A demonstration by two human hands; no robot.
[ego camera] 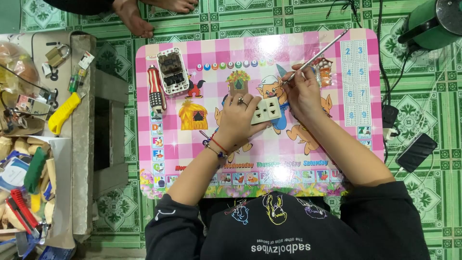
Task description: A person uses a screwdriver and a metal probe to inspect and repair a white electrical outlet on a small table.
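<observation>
Looking down, we see a low children's table with a pink checked, cartoon-printed top on a green patterned tile floor. The left hand rests near the middle of the table, fingers curled around a small white plastic socket faceplate with round pin holes, gripping its left end; ring on one finger, beaded bracelets at the wrist. The right hand sits just beside it, toward the far right part of the table, fingers pinched narrow around a thin metal rod-like tool that slants up toward the far right corner. We cannot tell whether its lower tip touches the faceplate.

Near the far left corner lies an open white socket housing with dark inner parts; just left of it, a red-and-white striped screwdriver handle lies along the left edge. A small orange object lies behind the right hand, partly hidden.

Off the table, left: a yellow-handled tool, a brass padlock and a green-handled tool on a cluttered tray. Right, on the floor: a black phone with cables. Another person's bare foot stands beyond the far edge.
</observation>
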